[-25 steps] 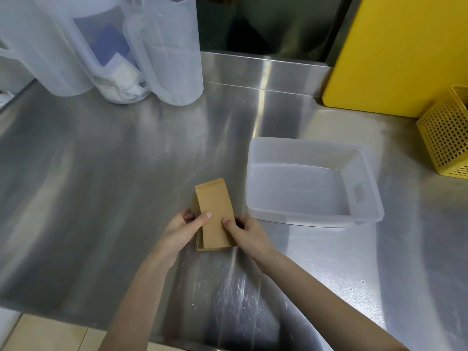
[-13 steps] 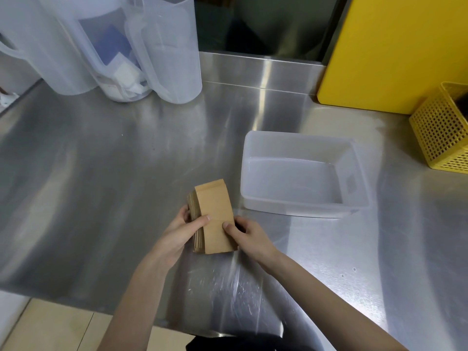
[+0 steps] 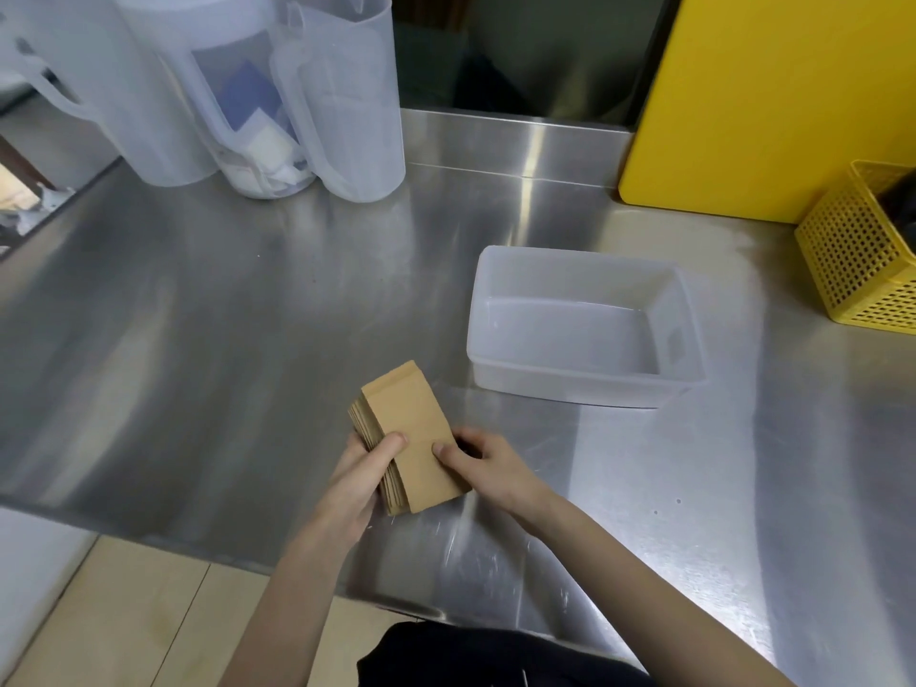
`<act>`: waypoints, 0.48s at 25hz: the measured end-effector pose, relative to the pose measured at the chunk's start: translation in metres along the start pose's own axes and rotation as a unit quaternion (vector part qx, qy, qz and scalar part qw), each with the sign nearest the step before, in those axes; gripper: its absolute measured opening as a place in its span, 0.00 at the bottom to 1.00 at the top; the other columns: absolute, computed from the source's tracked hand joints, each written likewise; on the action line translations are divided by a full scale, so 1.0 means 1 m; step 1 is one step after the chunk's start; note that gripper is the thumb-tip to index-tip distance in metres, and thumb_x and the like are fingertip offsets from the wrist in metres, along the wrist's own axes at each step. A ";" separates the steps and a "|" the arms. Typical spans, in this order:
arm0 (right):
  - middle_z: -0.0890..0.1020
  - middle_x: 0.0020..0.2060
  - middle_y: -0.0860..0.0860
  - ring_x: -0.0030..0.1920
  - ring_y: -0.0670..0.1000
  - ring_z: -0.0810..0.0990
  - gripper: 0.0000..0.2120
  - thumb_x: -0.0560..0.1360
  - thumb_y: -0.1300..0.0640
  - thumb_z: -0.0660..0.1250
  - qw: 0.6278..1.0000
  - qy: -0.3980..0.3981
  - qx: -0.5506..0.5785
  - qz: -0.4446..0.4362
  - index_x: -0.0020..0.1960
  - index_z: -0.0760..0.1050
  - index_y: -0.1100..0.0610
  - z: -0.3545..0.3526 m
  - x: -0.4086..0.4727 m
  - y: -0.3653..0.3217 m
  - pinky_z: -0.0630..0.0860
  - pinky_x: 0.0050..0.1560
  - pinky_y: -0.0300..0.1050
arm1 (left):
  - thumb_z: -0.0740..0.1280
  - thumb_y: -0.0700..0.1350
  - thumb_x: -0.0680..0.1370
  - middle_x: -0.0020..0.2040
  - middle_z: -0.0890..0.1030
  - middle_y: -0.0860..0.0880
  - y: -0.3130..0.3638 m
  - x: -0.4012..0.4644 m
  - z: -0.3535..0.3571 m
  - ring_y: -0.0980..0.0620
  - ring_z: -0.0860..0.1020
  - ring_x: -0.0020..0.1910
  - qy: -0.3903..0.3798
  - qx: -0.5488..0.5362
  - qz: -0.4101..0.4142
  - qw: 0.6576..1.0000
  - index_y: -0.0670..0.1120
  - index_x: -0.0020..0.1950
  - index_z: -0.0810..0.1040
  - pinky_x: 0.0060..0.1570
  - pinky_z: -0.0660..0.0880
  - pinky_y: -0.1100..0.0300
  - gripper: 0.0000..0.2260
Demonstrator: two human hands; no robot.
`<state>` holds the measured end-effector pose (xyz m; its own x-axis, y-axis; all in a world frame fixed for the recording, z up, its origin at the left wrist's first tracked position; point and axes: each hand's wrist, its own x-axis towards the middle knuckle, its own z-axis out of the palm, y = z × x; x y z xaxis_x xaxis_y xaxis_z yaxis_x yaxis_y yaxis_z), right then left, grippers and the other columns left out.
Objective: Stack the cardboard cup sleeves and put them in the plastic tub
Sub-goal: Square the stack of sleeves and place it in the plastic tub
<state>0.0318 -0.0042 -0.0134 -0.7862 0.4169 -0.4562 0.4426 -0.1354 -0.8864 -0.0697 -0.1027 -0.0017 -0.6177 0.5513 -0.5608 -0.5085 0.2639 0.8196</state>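
Both hands hold 1 stack of sleeves (image 3: 409, 433) at lower centre of the frame. The left hand (image 3: 359, 476) grips its left edge with the thumb on top; the right hand (image 3: 488, 463) clasps the right edge, thumb pressed on the top sleeve. I cannot tell whether the stack touches the steel desk (image 3: 198, 314). Right of it and apart, the tub (image 3: 686, 309) sits empty. 3 jugs (image 3: 347, 91) stand upper left, a yellow basket (image 3: 862, 260) at right.
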 end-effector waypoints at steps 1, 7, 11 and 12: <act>0.79 0.51 0.50 0.52 0.48 0.77 0.16 0.76 0.53 0.62 1.000 0.006 0.005 -0.001 0.61 0.74 0.57 -0.002 -0.004 0.001 0.72 0.58 0.43 | 0.60 0.38 0.76 0.45 0.78 0.50 -0.002 -0.003 0.002 0.55 0.77 0.44 -0.001 -0.008 0.000 1.000 0.46 0.59 0.67 0.30 0.76 0.67 0.12; 0.76 0.60 0.51 0.58 0.49 0.77 0.44 0.62 0.41 0.70 0.987 0.014 0.150 0.055 0.72 0.55 0.52 -0.018 -0.023 0.022 0.72 0.64 0.46 | 0.57 0.38 0.77 0.50 0.78 0.49 -0.004 -0.015 0.022 0.52 0.77 0.49 -0.050 -0.099 0.020 0.994 0.48 0.60 0.67 0.50 0.74 0.57 0.13; 0.77 0.57 0.52 0.48 0.46 0.80 0.47 0.61 0.47 0.74 0.965 0.017 0.257 0.049 0.73 0.54 0.55 -0.025 -0.033 0.034 0.75 0.48 0.39 | 0.57 0.38 0.77 0.52 0.77 0.48 -0.013 -0.022 0.040 0.51 0.76 0.52 -0.081 -0.114 0.021 0.990 0.48 0.62 0.65 0.56 0.72 0.55 0.14; 0.77 0.57 0.52 0.48 0.47 0.80 0.46 0.61 0.49 0.74 0.962 0.028 0.267 0.047 0.72 0.54 0.54 -0.028 -0.035 0.035 0.75 0.48 0.40 | 0.57 0.38 0.77 0.52 0.77 0.48 -0.016 -0.023 0.044 0.51 0.76 0.52 -0.087 -0.115 0.018 0.989 0.48 0.62 0.65 0.55 0.73 0.55 0.15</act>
<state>0.0870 0.0013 -0.0260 -0.7228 0.4259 -0.5442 0.2136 -0.6112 -0.7621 -0.0210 -0.0846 0.0033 -0.5356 0.6903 -0.4864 -0.6239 0.0648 0.7788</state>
